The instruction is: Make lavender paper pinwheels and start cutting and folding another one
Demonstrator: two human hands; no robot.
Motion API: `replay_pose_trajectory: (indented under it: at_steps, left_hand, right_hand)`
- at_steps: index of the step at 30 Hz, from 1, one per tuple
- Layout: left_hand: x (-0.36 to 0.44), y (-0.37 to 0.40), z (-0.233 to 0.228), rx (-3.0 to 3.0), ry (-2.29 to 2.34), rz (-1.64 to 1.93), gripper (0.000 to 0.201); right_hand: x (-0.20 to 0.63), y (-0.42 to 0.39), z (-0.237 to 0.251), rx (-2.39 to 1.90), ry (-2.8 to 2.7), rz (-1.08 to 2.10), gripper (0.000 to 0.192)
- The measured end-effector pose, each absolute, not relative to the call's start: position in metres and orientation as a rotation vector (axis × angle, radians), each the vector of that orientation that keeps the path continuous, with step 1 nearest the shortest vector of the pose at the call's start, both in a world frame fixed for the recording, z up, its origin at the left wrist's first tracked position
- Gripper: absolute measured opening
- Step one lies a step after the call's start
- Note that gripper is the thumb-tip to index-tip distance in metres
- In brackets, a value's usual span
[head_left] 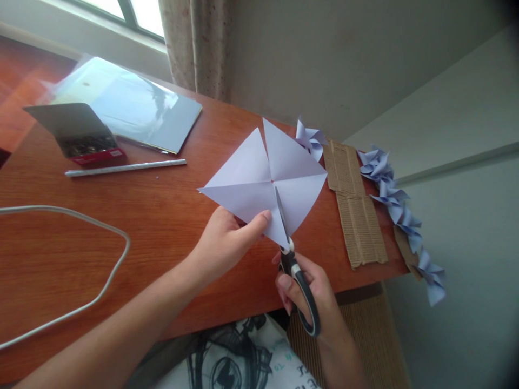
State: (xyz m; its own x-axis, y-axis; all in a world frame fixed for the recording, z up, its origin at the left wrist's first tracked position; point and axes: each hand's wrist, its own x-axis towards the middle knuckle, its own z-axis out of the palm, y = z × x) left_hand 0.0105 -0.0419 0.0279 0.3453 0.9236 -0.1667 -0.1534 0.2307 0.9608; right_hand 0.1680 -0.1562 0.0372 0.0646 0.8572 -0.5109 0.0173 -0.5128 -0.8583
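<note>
Red box, lid flap raised, standing on the wooden surface at far left; contents small, dark and metallic, kind not discernible. Beside it: one clear plastic sleeve holding a stack of sheets, lying flat toward the window; one pale thin stick lying just in front of the box; one grey cable looping across the near left of the surface. Left hand: fingers pressed together, thumb on top, pinching the lower edge of a square of white paper, which is held up just above the surface near its front edge and is slit along its diagonals toward the centre. Right hand: closed through the loops of black-handled scissors, blades nearly together and pointing up into the slit at the paper's lower corner, tip short of the centre. Two corrugated cardboard strips lying end to end at the right of the surface. One folded paper pinwheel behind the held sheet; a row of further folded pinwheels along the right edge, the last overhanging it.
</note>
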Motion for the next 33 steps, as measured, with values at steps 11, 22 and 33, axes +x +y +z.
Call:
replay_pose_trajectory:
  at_steps: [11,22,33]
  left_hand:
    - [0.0115,-0.0404,0.0259,1.063,0.911,0.92,0.016]
    - [0.0096,-0.0411,0.025,1.068,0.923,0.9,0.019]
    - [0.009,-0.0412,0.0266,1.087,0.959,0.869,0.022]
  right_hand:
    - [0.173,-0.1585,0.0327,-1.686,-0.935,1.519,0.049]
    - [0.1672,-0.1565,0.0388,-1.721,-0.886,1.497,0.05]
    - [0.1677,-0.1569,0.0371,-1.712,-0.891,1.5,0.048]
